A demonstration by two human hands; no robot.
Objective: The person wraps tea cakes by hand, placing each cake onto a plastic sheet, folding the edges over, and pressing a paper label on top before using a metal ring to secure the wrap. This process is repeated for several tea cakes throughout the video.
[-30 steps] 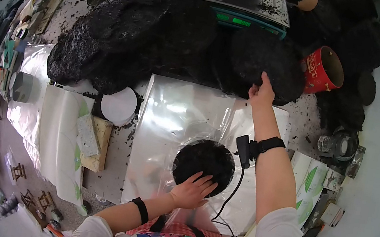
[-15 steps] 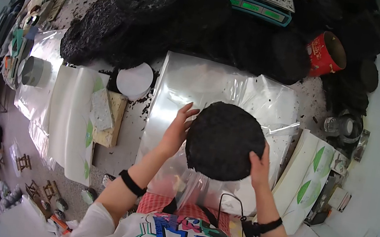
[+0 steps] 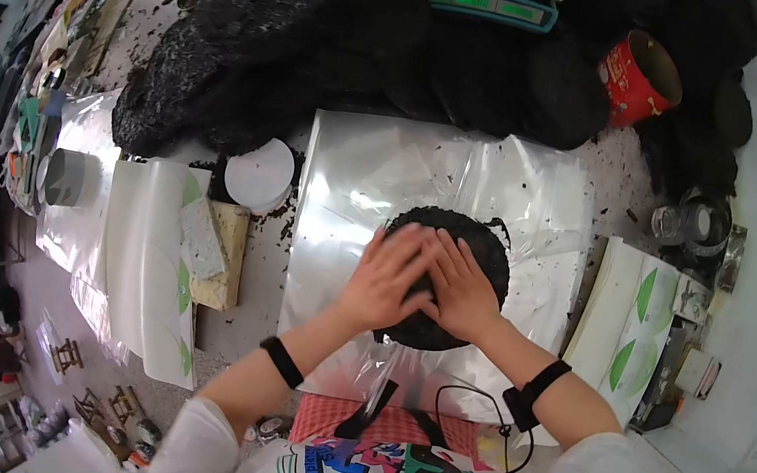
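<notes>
A round black cake [image 3: 486, 256] lies on the clear plastic sheet [image 3: 334, 259] in front of me. Flat on its top rests my left hand [image 3: 390, 277], fingers spread. My right hand [image 3: 463, 287] is beside it, also flat on the cake with its fingers stretched out, and the two hands touch near the middle. They cover much of the cake's top. Dark crumbs lie near the cake's edge.
Large black discs and lumps [image 3: 313, 33] fill the back. Behind them stands a scale [image 3: 486, 2], with a red can [image 3: 639, 80] to the right. A white disc [image 3: 260, 175], wrapped packs [image 3: 144, 246] and a glass jar [image 3: 669, 225] lie around the sheet.
The black cake was held by its edges between both hands; now it lies on the sheet. Both hands have moved from its sides onto its top.
</notes>
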